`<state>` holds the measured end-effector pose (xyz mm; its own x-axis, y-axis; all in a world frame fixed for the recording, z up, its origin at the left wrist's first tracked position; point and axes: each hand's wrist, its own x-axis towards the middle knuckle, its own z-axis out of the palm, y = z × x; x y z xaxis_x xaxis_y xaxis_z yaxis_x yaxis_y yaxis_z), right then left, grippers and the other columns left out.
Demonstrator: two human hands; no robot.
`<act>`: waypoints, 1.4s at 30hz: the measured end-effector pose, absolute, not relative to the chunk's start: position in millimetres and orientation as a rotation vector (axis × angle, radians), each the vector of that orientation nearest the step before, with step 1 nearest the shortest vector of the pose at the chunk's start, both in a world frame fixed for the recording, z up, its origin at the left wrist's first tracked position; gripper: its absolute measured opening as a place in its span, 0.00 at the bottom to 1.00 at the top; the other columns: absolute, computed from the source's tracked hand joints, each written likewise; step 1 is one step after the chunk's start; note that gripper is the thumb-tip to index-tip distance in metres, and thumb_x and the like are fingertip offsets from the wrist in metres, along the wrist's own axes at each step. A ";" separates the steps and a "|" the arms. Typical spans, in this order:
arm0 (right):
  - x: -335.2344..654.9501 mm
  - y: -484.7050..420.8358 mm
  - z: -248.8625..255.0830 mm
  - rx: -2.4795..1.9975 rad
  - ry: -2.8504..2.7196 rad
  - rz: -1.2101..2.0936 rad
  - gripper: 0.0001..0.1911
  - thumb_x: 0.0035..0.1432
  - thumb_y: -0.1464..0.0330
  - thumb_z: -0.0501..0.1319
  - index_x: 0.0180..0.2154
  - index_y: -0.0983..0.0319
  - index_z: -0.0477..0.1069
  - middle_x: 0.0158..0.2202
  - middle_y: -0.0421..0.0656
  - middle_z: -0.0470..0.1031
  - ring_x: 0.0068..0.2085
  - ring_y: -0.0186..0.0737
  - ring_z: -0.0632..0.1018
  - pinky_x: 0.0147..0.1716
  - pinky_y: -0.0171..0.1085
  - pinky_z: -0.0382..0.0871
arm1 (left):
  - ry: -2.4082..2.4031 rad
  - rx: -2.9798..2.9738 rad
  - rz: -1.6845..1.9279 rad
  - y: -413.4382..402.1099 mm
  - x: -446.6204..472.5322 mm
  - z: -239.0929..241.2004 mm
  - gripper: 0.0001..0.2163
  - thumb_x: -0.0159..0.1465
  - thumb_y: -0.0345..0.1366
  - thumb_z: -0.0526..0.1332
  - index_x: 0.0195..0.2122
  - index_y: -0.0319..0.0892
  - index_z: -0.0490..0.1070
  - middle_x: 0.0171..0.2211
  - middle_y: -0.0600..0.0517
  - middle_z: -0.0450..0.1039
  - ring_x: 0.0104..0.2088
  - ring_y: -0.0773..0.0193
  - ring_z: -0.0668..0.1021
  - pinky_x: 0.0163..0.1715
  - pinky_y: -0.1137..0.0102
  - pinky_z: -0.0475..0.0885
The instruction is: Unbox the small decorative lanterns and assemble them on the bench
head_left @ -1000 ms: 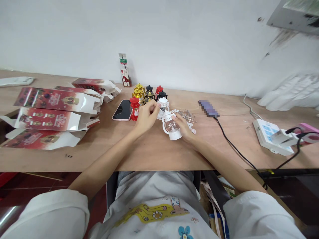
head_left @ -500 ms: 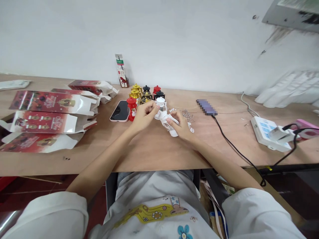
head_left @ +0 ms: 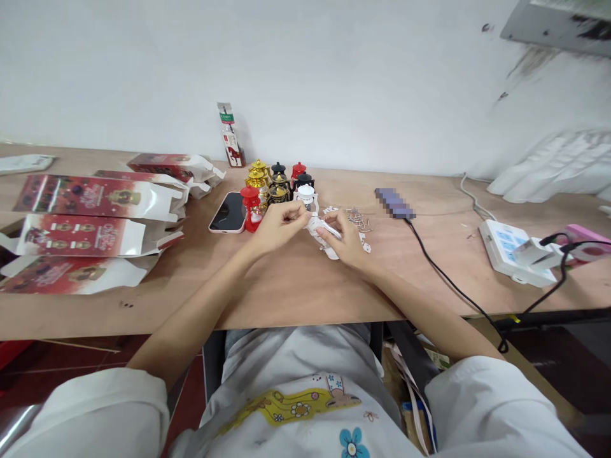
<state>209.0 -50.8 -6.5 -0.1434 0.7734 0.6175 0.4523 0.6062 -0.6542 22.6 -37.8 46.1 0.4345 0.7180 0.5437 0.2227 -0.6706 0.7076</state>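
My right hand (head_left: 344, 238) is closed round a small white lantern (head_left: 329, 230), which lies tilted between the two hands just above the table. My left hand (head_left: 282, 224) is pinched at the lantern's left end, thumb and fingertips together; whatever lies between them is too small to make out. Just behind the fingers stands another white lantern (head_left: 305, 193). A red lantern (head_left: 251, 207) is upright beside my left hand. Small white parts (head_left: 365, 243) lie by my right hand, with a pile of small metal pieces (head_left: 357, 219) behind it.
Gold, black and red lanterns (head_left: 279, 188) stand grouped behind my left hand. A phone (head_left: 228, 213) lies left of them. Printed red boxes (head_left: 81, 234) fill the left side. To the right are a second phone (head_left: 394, 203), its black cable (head_left: 443, 277) and a power strip (head_left: 513, 254).
My left hand has shifted slightly right and down, its fingertips now closer to my right hand. The white lantern stays in my right hand.
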 end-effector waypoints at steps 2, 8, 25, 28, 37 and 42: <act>209.3 -50.4 -7.3 -0.996 -1.793 0.372 0.15 0.57 0.55 0.59 0.38 0.59 0.64 0.37 0.43 0.74 0.35 0.37 0.74 0.37 0.38 0.66 | 0.800 2.159 1.194 -38.1 22.6 46.3 0.14 0.60 0.38 0.56 0.19 0.40 0.58 0.18 0.59 0.53 0.21 0.73 0.56 0.22 0.74 0.51; 210.0 -49.3 -9.6 -0.998 -1.799 0.370 0.17 0.56 0.54 0.59 0.39 0.59 0.64 0.37 0.43 0.74 0.35 0.38 0.74 0.37 0.39 0.66 | 0.842 2.195 1.194 -40.0 23.0 48.2 0.13 0.59 0.37 0.56 0.19 0.40 0.58 0.18 0.59 0.52 0.21 0.73 0.56 0.22 0.74 0.51; 210.7 -50.3 -9.4 -0.935 -1.791 0.463 0.14 0.58 0.56 0.58 0.38 0.59 0.64 0.35 0.41 0.72 0.34 0.37 0.73 0.36 0.38 0.65 | 0.687 2.256 1.004 -43.5 17.5 57.0 0.15 0.55 0.35 0.55 0.16 0.41 0.49 0.17 0.59 0.45 0.20 0.75 0.52 0.20 0.74 0.47; 210.6 -50.5 -9.6 -0.927 -1.796 0.510 0.14 0.58 0.55 0.58 0.37 0.59 0.65 0.33 0.40 0.71 0.33 0.37 0.72 0.35 0.37 0.65 | 0.641 2.300 0.957 -44.9 14.5 61.2 0.14 0.54 0.34 0.54 0.15 0.41 0.49 0.16 0.59 0.45 0.20 0.75 0.51 0.20 0.74 0.47; 204.7 -47.2 -11.0 -0.860 -1.718 0.701 0.16 0.58 0.53 0.57 0.37 0.58 0.64 0.34 0.39 0.71 0.35 0.36 0.74 0.36 0.36 0.66 | 0.620 2.398 1.041 -47.2 15.3 61.2 0.14 0.54 0.32 0.53 0.15 0.41 0.48 0.16 0.59 0.43 0.19 0.75 0.51 0.20 0.74 0.47; 207.2 -43.6 -11.4 -0.889 -1.664 0.647 0.17 0.59 0.51 0.56 0.36 0.58 0.65 0.33 0.39 0.72 0.35 0.36 0.74 0.37 0.36 0.67 | 0.623 2.576 1.058 -49.1 21.9 51.2 0.15 0.56 0.33 0.53 0.15 0.40 0.49 0.15 0.59 0.45 0.18 0.75 0.52 0.20 0.74 0.48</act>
<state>207.2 -43.6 -11.4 -0.1306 0.8204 0.5566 0.2286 0.5712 -0.7883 21.9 -49.1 51.2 0.6373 0.4916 0.5934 0.2810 -0.8653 0.4150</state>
